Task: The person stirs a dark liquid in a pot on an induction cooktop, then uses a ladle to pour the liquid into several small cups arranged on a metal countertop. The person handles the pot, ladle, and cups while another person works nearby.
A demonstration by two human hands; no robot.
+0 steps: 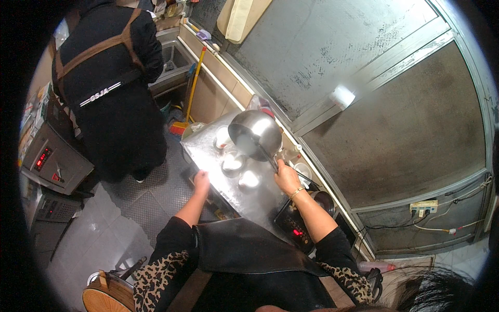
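Note:
My right hand (pixel 287 177), with a gold-coloured bracelet at the wrist, grips the dark handle of a metal pan (pixel 260 126). The pan is held over the far part of a stainless-steel table (pixel 230 190). Two small bowls (pixel 232 162) with bright contents stand on the steel below the pan, and a white container (pixel 223 136) is partly behind it. At the table's near left edge is my left hand (pixel 201 180), blurred, its fingers curled. Nothing shows in it, but its inner side is hidden.
An induction cooker (pixel 294 226) with a lit red display and a dark pot (pixel 323 201) sit under my right forearm. A person in dark clothes (pixel 113 89) faces away beside a sink (pixel 173 58). A broom (pixel 195 85) leans nearby; a round wooden stool (pixel 107 294) stands behind left.

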